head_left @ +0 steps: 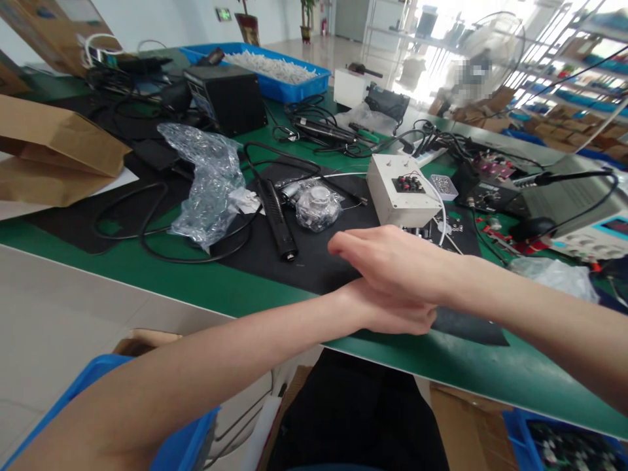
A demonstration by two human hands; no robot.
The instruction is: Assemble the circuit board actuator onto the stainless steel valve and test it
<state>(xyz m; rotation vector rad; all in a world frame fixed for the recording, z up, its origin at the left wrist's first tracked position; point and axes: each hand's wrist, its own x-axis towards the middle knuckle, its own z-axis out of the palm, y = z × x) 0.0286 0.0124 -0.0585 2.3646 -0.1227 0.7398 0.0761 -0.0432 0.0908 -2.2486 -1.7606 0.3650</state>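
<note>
My two hands cross above the front edge of the green table. My right hand [387, 258] lies over the other wrist, its fingers curled and partly hidden. My left hand [400, 313] is underneath, its fingers bent and mostly covered, so what it holds, if anything, does not show. Just beyond them is a pale box [405, 196] with small black parts on top. Left of the hands, a black handheld tool [279, 222] with a cable lies on the black mat [314, 261], beside a round item in clear plastic [318, 206].
Crumpled plastic [209, 190] and a brown paper bag [59, 150] lie on the left. A blue tray [314, 82] of white pieces stands behind a black box [228, 98]. Cables and an instrument [589, 209] occupy the right. Blue bins [191, 432] sit below the table.
</note>
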